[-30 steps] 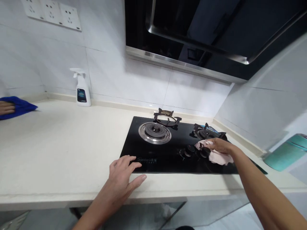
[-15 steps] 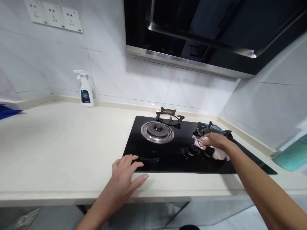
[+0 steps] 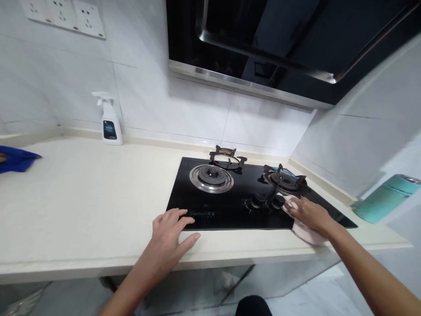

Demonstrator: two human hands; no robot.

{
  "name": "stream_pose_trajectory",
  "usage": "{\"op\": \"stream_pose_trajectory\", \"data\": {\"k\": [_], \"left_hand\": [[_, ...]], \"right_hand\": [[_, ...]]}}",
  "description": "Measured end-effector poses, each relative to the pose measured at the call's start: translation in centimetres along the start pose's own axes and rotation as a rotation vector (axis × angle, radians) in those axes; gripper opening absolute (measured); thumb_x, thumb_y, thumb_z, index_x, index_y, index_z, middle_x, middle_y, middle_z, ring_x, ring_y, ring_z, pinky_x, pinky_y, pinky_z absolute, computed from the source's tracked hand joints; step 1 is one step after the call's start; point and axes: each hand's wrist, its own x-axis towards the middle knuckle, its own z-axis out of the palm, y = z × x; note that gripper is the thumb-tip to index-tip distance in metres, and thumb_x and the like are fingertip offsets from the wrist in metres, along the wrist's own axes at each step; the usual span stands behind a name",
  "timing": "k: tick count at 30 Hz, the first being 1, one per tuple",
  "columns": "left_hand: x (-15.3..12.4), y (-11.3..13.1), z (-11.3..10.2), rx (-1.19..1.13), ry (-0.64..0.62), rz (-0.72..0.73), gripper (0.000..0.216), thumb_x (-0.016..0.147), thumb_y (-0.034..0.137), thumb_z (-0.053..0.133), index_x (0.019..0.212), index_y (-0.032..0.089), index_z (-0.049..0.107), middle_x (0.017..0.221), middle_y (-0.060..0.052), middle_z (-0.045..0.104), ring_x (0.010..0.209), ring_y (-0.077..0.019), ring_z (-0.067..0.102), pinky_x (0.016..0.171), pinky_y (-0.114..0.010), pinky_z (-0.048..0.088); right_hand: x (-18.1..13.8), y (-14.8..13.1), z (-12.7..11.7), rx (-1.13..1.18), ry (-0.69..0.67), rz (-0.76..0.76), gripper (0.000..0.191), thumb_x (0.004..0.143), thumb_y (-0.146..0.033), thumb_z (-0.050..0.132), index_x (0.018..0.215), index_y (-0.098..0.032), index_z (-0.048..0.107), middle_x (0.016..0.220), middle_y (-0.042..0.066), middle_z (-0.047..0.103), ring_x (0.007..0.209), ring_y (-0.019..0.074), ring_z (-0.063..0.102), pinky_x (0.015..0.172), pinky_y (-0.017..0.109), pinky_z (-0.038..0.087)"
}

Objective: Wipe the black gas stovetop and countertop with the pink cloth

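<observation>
A pale pink cloth [image 3: 305, 231] is gripped in my right hand [image 3: 309, 213] at the right part of the black glass gas hob [image 3: 223, 215]. Its lower end hangs over the hob's front edge onto the counter. Just left of that hand are two black knobs [image 3: 258, 200]. My left hand [image 3: 169, 232] lies with fingers spread at the hob's front left corner, near the printed brand name, holding nothing. The left burner [image 3: 211, 176] is bare, its pan support [image 3: 227, 159] set behind it. On the right burner [image 3: 284, 181] the support is in place.
A white spray bottle [image 3: 111, 125] stands against the back wall. A turquoise container [image 3: 383, 199] is on the counter [image 3: 82, 202] at the right, and something blue [image 3: 18, 159] lies far left. The black range hood [image 3: 243, 48] overhangs the hob; wall sockets [image 3: 64, 15] are upper left.
My right hand has moved with the cloth from behind the knobs to their right and nearer the front edge. The left hand stays in place. The view has shifted slightly right.
</observation>
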Motion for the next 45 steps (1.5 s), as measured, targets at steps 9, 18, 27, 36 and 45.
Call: {"op": "stream_pose_trajectory", "data": {"k": [9,18,27,36,45], "left_hand": [[0.0,0.3,0.3,0.034,0.01,0.023,0.026,0.096,0.043,0.06,0.115,0.027,0.069,0.13,-0.01,0.063,0.131,-0.0345,0.052,0.105,-0.058,0.037],[0.0,0.1,0.3,0.005,0.01,0.007,0.024,0.095,0.039,0.064,0.114,0.026,0.069,0.13,-0.011,0.064,0.129,-0.0342,0.053,0.105,-0.058,0.039],[0.1,0.2,-0.1,-0.035,0.012,-0.028,0.021,0.095,0.035,0.064,0.112,0.025,0.07,0.128,-0.009,0.066,0.129,-0.0328,0.055,0.105,-0.057,0.04],[-0.2,-0.1,0.4,-0.016,0.037,0.007,0.022,0.093,0.034,0.066,0.113,0.026,0.07,0.127,-0.009,0.066,0.127,-0.0336,0.055,0.104,-0.057,0.04],[-0.5,-0.3,1.1,0.017,0.072,0.035,0.024,0.092,0.032,0.067,0.115,0.028,0.068,0.13,-0.011,0.064,0.128,-0.0361,0.053,0.102,-0.059,0.04]], "right_hand": [[-6.1,-7.8,-2.3,0.029,-0.057,-0.165,0.035,0.102,-0.047,0.041,0.117,-0.025,0.065,0.109,0.008,0.066,0.097,0.0255,0.064,0.076,0.032,0.037],[-3.2,-20.1,-2.9,0.714,-0.004,-0.44,0.034,0.092,-0.054,0.052,0.086,-0.022,0.06,0.08,0.001,0.065,0.072,0.0179,0.059,0.065,0.026,0.041],[8.6,-13.2,-7.4,0.579,0.324,-0.097,0.049,0.094,-0.052,0.043,0.132,-0.022,0.047,0.119,0.011,0.065,0.104,0.0278,0.062,0.086,0.038,0.049],[9.6,-8.2,-2.6,0.084,-0.108,-0.007,0.037,0.093,-0.047,0.055,0.118,-0.021,0.061,0.125,0.017,0.065,0.11,0.0376,0.065,0.094,0.048,0.046],[13.9,-11.5,-0.1,-0.048,-0.139,0.006,0.042,0.1,-0.039,0.043,0.132,-0.013,0.052,0.123,0.025,0.061,0.113,0.0373,0.064,0.092,0.046,0.046]]}}
